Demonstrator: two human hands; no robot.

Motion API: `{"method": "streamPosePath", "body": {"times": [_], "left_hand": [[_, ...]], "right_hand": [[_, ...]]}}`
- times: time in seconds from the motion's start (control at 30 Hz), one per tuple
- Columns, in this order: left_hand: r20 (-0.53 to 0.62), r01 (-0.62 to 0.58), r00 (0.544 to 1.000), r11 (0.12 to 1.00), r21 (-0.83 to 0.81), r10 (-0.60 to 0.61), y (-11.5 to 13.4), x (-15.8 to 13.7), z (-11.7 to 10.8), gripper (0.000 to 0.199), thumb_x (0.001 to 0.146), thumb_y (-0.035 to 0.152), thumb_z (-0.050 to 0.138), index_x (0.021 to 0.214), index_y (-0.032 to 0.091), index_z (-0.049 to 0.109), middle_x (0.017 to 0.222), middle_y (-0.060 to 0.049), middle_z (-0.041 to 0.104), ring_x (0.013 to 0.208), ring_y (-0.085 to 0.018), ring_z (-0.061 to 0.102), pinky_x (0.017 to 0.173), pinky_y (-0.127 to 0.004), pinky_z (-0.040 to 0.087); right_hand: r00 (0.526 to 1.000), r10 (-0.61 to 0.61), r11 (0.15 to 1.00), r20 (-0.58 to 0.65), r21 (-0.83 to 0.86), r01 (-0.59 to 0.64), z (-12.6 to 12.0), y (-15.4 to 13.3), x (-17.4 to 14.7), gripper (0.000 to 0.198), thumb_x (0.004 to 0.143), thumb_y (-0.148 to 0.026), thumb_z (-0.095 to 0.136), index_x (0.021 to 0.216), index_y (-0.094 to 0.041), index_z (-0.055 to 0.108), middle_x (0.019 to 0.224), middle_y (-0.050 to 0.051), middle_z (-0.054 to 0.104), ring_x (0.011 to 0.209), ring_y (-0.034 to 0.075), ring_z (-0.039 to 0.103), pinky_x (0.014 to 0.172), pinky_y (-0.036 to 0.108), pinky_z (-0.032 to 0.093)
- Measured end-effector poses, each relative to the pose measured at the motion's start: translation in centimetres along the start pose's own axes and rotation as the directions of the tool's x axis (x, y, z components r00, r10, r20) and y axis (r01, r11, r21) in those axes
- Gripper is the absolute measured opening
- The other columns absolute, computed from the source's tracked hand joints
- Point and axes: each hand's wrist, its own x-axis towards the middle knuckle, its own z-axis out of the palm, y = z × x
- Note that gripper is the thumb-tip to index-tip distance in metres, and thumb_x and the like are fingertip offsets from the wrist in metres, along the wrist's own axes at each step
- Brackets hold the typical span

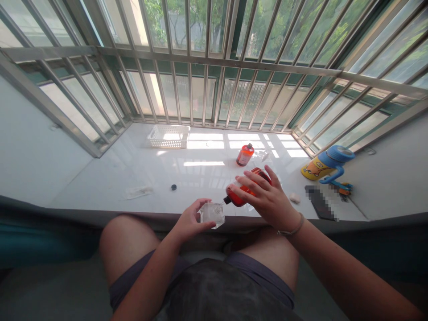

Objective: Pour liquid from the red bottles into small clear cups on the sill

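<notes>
My left hand (192,219) is closed around a small clear container (213,214), held just off the front edge of the white sill. In my right hand (264,196) is a red-orange bottle (238,195), tipped so that its black neck points down and left at the container. A thin clear stream seems to run from the neck into the container. A second red-orange bottle (245,155) with a label stands upright farther back on the sill. To the left of the container lies a small black cap (174,187).
A white perforated basket (168,136) stands at the back left. A clear plastic wrapper (138,192) lies at left. On the right are a blue-and-yellow flask (327,162), a black phone-like slab (320,203) and keys (345,189). Metal bars (214,60) line the window.
</notes>
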Motion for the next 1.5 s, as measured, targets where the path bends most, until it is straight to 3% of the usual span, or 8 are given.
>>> {"method": "streamPosePath", "body": {"times": [1.5], "left_hand": [[0.021, -0.013, 1.0, 0.994, -0.112, 0.015, 0.1, 0.2, -0.1, 0.076, 0.072, 0.035, 0.098, 0.137, 0.024, 0.059, 0.14, -0.011, 0.067, 0.122, -0.03, 0.07, 0.103, -0.041, 0.057]], "right_hand": [[0.997, -0.067, 0.998, -0.03, 0.015, 0.068, -0.9, -0.1, 1.9, 0.048, 0.102, -0.011, 0.066, 0.143, -0.035, 0.062, 0.147, 0.0, 0.069, 0.144, 0.027, 0.057, 0.136, 0.068, 0.011]]}}
